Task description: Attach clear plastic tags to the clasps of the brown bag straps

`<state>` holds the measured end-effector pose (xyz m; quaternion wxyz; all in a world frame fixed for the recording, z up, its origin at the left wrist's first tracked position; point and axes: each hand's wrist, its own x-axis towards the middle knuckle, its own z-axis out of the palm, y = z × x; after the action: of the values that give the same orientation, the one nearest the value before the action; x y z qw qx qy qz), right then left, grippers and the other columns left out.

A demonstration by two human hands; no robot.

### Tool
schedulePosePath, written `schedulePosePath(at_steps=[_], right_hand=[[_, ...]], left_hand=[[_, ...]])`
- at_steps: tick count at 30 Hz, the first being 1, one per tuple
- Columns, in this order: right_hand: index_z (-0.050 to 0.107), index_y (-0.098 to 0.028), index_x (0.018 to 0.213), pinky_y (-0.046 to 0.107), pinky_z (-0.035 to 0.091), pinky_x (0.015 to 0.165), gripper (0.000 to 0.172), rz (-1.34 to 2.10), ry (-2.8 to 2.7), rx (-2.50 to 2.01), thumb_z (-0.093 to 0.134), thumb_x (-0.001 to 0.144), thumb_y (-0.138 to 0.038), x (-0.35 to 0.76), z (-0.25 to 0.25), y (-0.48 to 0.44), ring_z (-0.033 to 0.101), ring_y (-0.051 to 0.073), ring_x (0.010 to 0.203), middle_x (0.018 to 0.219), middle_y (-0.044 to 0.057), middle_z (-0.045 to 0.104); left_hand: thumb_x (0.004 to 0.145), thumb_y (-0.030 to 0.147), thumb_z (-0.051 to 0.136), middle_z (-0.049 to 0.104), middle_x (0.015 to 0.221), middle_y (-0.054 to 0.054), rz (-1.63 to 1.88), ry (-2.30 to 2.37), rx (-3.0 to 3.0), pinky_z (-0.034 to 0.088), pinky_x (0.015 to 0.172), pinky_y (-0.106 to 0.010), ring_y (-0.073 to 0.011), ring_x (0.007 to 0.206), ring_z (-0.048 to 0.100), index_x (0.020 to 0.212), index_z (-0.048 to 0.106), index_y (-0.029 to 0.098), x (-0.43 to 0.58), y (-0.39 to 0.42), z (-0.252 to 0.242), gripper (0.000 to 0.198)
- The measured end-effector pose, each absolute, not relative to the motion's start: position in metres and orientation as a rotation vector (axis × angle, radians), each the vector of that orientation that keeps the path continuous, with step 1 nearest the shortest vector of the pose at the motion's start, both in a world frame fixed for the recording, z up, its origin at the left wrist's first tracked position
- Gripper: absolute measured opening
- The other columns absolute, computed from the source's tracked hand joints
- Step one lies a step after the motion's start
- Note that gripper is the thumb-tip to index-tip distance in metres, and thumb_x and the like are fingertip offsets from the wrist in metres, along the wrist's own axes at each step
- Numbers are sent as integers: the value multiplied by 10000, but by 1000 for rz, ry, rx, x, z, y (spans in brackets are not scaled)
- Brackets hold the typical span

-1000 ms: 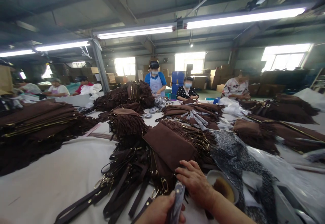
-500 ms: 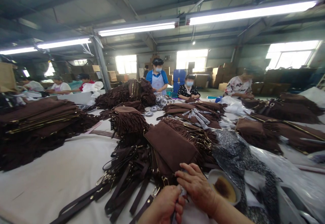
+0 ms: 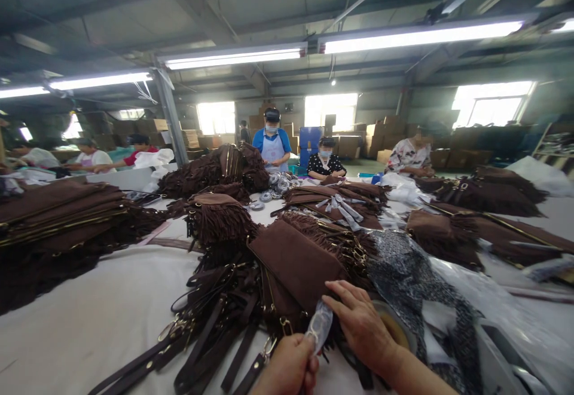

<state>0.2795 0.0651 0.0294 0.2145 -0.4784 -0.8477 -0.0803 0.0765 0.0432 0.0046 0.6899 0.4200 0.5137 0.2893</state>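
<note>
At the bottom middle, my left hand (image 3: 291,364) is closed around a plastic-wrapped strap end (image 3: 319,327), with a metal ring or clasp showing through the clear film. My right hand (image 3: 361,323) is just right of it, fingers stretched out and close together, fingertips near the top of the wrapping; its thumb is hidden. Beyond both hands lies a dark brown bag (image 3: 296,263) with a gold zipper and fringe. Loose brown straps (image 3: 215,335) with metal clasps spread out to the left of my left hand.
A bowl (image 3: 397,329) sits partly behind my right hand, beside speckled dark sheeting (image 3: 403,281). A grey tray (image 3: 497,347) stands at lower right. Brown bags are piled at left (image 3: 58,222) and far centre (image 3: 219,171). Several people work across the table.
The wrapped strap end now sticks up out of my left hand, its ring visible. My right hand has shifted right, off the left hand. The view has turned slightly right.
</note>
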Motion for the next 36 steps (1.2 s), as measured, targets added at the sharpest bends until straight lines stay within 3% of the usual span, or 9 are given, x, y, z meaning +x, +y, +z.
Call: schedulePosePath(at_steps=[5,10,14,18,20,23,26,30,36], right_hand=[[511,-388,1267,423,313,1042,389,0,-2582,-1061,492,908,-237,268,52,42,434,238,1258,1371,-27,545],[621,-274,1098,369,347,962,228,126,-2608,-946,500,907,-244,256,58,52,516,202,1065,1116,19,664],[670,-234,951,331,383,850,159,167,-2675,-903,535,870,-208,254,51,68,540,182,920,938,24,681],[687,-207,824,320,406,794,141,188,-2804,-929,549,848,-218,250,52,78,568,189,837,830,41,675],[690,-202,859,303,420,752,162,225,-2802,-974,529,854,-213,247,56,80,582,186,794,819,45,680],[703,-220,964,271,434,708,236,343,-2736,-1038,545,806,-147,242,61,85,606,182,805,848,39,683],[747,-240,858,236,434,640,213,420,-2749,-1035,591,755,-136,240,62,93,609,156,741,787,15,660],[759,-254,851,194,432,611,231,426,-2792,-989,614,730,-121,238,61,102,604,120,708,747,-13,646],[741,-226,767,236,400,596,220,307,-2875,-936,598,688,-79,237,67,94,566,139,711,734,2,630]], left_hand=[[807,423,507,587,679,-22,617,1040,670,407,433,-216,-96,472,509,857,567,149,80,38,24,285],[805,326,437,578,725,-56,551,1035,627,411,442,-222,-103,515,529,822,623,91,78,36,42,301],[777,358,527,646,821,-103,563,1138,748,440,494,-257,-148,592,593,848,634,110,80,37,37,280],[809,385,532,629,669,-26,672,1260,985,345,468,-255,-121,472,469,770,597,174,85,37,27,225],[821,355,524,582,588,-5,733,1326,1136,292,491,-264,-125,473,427,699,593,178,86,38,23,226],[818,260,508,586,610,-20,802,1381,1328,293,587,-290,-169,602,504,636,595,181,86,36,21,217],[853,262,459,617,662,-45,821,1402,1481,286,639,-308,-209,687,546,666,599,192,84,31,19,244],[860,377,504,624,722,-75,857,1479,1626,264,652,-322,-238,712,546,722,595,205,84,28,15,239],[853,354,461,572,620,-55,747,1482,1510,285,588,-315,-219,625,541,635,543,207,87,36,11,276]])
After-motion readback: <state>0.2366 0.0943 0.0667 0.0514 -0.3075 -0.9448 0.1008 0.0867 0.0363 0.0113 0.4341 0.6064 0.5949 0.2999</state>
